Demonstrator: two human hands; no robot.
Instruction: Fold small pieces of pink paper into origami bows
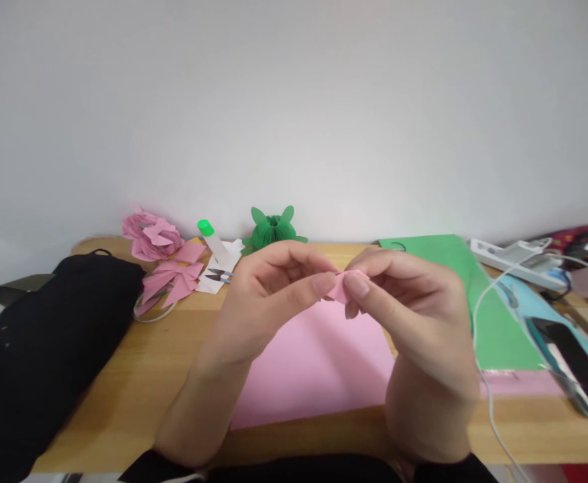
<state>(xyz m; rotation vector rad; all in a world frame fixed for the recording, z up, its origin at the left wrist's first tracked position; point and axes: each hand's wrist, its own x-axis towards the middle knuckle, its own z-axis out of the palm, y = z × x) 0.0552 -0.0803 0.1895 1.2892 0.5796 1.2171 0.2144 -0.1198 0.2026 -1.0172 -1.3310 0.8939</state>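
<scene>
A small folded piece of pink paper (342, 290) is pinched between my two hands, above the table. My left hand (268, 295) grips its left side between thumb and fingers. On the other side, the thumb and fingers of my right hand (409, 302) press the paper together. Part of the piece is hidden behind my thumbs. Below my hands a flat sheet of pink paper (314, 376) lies on the wooden table, partly covered by my wrists.
Behind my left hand stand pink paper flowers (153, 235), a glue stick (213, 241), scissors (219, 276) and a green paper figure (273, 231). A black bag (47, 349) lies left. To the right are green paper (495, 322), a power strip (519, 261), a white cable and a phone (575, 355).
</scene>
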